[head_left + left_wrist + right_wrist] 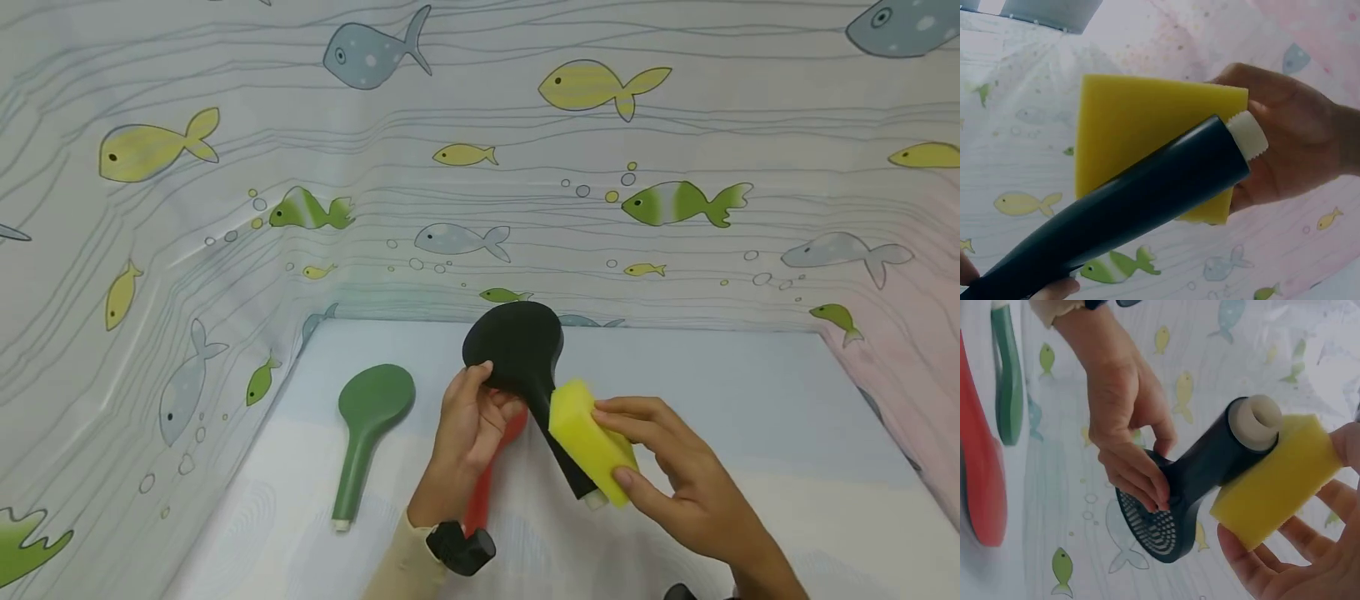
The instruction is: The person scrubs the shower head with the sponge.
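My left hand [468, 421] grips a black shower head [517, 342] where its round head meets the handle, holding it up at a slant. In the right wrist view its spray face [1154, 531] with small nozzles shows, and a pale connector [1254, 428] ends the handle. A yellow sponge [588, 442] is pinched between the thumb and fingers of my right hand [686, 479]. Its flat side lies against the lower handle; the left wrist view shows the handle crossing in front of the sponge [1129, 119].
On the white table [270, 500], a green shower head [375, 400] lies to the left. A red shower head [482, 500] lies beneath my left hand, partly hidden by hand and wrist. Fish-patterned sheeting [480, 200] rises behind the table and along both sides.
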`<state>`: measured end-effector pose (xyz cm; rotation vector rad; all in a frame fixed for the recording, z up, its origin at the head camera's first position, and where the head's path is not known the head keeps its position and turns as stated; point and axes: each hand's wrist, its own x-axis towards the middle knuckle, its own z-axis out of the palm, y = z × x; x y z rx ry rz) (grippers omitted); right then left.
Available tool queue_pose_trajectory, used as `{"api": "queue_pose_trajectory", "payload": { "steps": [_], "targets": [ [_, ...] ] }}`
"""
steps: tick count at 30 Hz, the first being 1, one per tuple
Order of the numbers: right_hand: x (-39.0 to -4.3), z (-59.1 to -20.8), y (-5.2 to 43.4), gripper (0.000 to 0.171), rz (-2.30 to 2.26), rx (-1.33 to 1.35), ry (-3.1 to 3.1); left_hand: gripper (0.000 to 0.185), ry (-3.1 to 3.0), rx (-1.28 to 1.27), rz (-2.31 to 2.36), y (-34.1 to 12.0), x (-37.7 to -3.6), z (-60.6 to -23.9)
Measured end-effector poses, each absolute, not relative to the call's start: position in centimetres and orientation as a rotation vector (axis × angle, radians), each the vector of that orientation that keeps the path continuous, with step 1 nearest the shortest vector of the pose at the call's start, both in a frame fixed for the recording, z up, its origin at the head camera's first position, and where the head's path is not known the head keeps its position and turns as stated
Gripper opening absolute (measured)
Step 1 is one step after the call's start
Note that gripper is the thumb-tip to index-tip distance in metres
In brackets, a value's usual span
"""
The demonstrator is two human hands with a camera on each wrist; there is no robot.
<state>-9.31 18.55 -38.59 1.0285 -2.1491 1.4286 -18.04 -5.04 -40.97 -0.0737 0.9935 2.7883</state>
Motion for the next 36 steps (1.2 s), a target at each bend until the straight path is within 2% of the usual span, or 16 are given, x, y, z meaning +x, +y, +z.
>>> {"api": "queue_pose_trajectory", "payload": {
  "steps": [7, 12, 15, 18, 23, 27, 36],
  "targets": [
    [-10.2, -39.1, 18.2, 0.058, 1.639, 1.041, -2.116, 0.013, 0.844, -0.152, 2.920, -5.0, -18.2, -40.8],
    [-10.0, -39.0, 18.5, 0.045, 1.948, 0.950, -2.211, 0.010, 0.772, -0.148, 3.008, -5.0, -18.3, -40.6],
    [-10.1, -38.9, 18.4, 0.039, 2.333, 0.882, -2.134, 0.010, 0.739, -0.128, 3.046, -5.1, -18.2, -40.6],
    [-10.4, -39.2, 18.0, 0.038, 2.900, 0.855, -1.761, 0.012, 0.703, -0.101, 3.067, -5.2, -18.1, -40.6],
    [-10.6, -40.1, 17.3, 0.051, 3.520, 0.731, -0.985, 0.016, 0.631, -0.003, 3.099, -5.5, -17.9, -40.5],
    [-10.5, -40.5, 17.1, 0.058, 3.634, 0.639, -0.707, 0.018, 0.611, 0.111, 3.132, -5.7, -17.8, -40.4],
    [-9.9, -40.1, 16.8, 0.047, 3.482, 0.320, -0.675, 0.022, 0.669, 0.412, 3.194, -5.7, -17.6, -40.2]
  ]
}}
